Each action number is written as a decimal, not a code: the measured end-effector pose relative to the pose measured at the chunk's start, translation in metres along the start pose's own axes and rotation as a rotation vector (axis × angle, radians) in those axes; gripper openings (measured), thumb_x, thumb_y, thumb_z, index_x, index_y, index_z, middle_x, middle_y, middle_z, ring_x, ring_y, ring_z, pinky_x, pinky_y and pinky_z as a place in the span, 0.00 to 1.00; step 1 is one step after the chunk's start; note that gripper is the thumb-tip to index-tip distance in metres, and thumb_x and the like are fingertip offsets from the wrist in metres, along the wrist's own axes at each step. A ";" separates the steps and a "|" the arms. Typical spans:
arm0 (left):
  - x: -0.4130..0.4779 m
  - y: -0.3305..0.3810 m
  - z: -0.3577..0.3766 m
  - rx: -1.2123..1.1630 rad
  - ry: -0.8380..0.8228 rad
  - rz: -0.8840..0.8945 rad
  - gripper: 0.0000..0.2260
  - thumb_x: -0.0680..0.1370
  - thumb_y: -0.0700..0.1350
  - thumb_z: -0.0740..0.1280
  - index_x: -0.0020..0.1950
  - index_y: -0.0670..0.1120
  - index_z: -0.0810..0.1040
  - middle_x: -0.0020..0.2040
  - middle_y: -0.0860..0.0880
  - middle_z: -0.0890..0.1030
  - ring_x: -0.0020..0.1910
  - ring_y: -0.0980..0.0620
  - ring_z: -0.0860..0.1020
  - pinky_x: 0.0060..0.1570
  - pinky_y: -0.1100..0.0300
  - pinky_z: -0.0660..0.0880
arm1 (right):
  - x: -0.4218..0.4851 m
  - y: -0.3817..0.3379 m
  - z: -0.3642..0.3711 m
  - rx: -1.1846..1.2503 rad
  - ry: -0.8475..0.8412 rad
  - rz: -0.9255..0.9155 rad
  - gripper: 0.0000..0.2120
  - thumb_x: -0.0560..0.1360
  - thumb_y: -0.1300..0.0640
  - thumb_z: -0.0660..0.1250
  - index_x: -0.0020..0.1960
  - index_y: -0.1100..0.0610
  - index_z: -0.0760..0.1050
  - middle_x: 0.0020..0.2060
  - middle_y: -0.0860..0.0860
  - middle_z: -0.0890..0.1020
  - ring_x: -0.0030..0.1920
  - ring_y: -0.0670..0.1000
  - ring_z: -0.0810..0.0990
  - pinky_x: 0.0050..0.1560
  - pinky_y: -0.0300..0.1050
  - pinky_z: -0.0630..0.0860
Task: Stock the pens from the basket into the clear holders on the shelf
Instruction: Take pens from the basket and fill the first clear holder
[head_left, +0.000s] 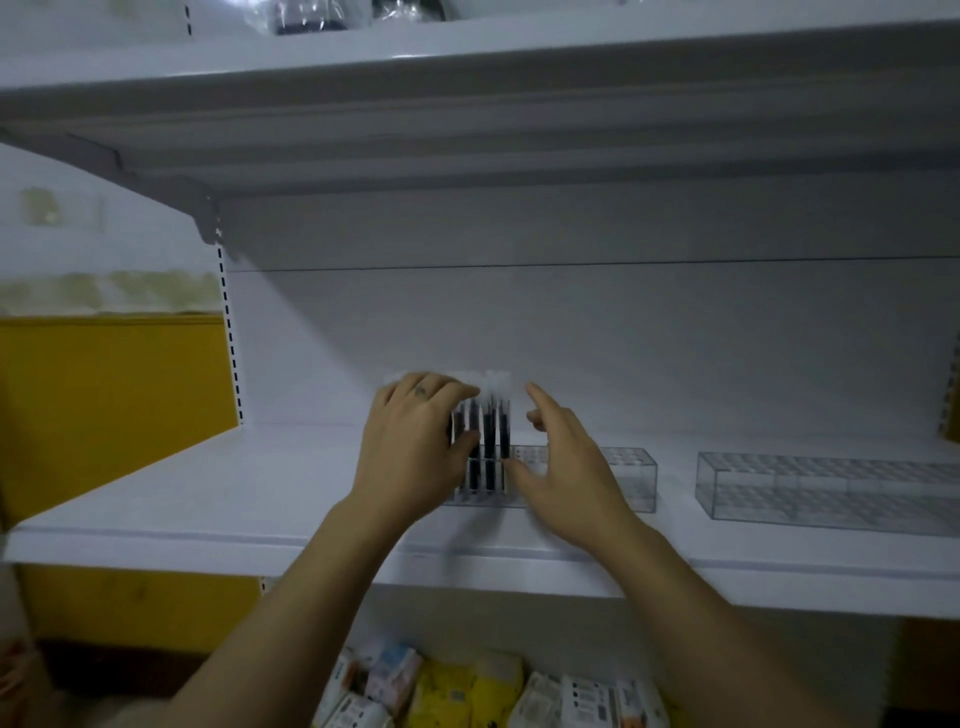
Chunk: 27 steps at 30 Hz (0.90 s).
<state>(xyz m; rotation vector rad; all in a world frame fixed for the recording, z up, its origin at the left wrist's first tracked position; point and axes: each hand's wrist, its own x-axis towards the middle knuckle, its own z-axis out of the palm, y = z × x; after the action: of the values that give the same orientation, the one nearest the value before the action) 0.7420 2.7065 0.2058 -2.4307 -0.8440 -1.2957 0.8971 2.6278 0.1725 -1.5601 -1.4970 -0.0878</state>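
The left hand curls round upright pens being seated in the clear holder near the front edge of the shelf, the right hand spread beside them; next likely means pressing them level.

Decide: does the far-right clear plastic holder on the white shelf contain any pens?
No; the far-right clear plastic holder shows only empty slots.

the picture is dim, with a cool grey-blue cast. weak light from the upper left leaves a paler wedge low on the back panel and deep shadow under the upper shelf. straight edges bow near the borders. focus is soft throughout; the white caps of the pens and the right hand smear.
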 end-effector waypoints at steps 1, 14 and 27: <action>-0.007 0.003 -0.001 -0.009 -0.006 0.008 0.19 0.71 0.48 0.74 0.61 0.50 0.79 0.58 0.51 0.80 0.60 0.48 0.75 0.62 0.53 0.66 | -0.006 -0.002 -0.002 -0.008 0.006 -0.013 0.36 0.77 0.53 0.67 0.78 0.43 0.50 0.69 0.46 0.66 0.65 0.42 0.67 0.64 0.40 0.66; -0.166 0.056 0.026 -0.165 -0.190 0.005 0.19 0.73 0.54 0.67 0.60 0.47 0.79 0.54 0.49 0.81 0.55 0.46 0.77 0.55 0.51 0.73 | -0.165 0.022 0.012 -0.150 0.055 0.013 0.21 0.75 0.54 0.69 0.67 0.53 0.72 0.60 0.47 0.75 0.61 0.47 0.73 0.61 0.41 0.71; -0.315 0.082 0.092 -0.249 -0.616 -0.189 0.22 0.75 0.56 0.66 0.68 0.48 0.74 0.62 0.49 0.77 0.61 0.45 0.74 0.61 0.49 0.70 | -0.305 0.121 0.077 -0.232 -0.377 0.318 0.24 0.76 0.52 0.68 0.70 0.54 0.68 0.67 0.50 0.69 0.68 0.52 0.66 0.65 0.43 0.64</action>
<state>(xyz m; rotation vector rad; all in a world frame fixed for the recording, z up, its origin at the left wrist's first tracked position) 0.7165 2.5688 -0.1020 -3.0783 -1.1334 -0.7254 0.8775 2.4734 -0.1259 -2.0721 -1.5398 0.2362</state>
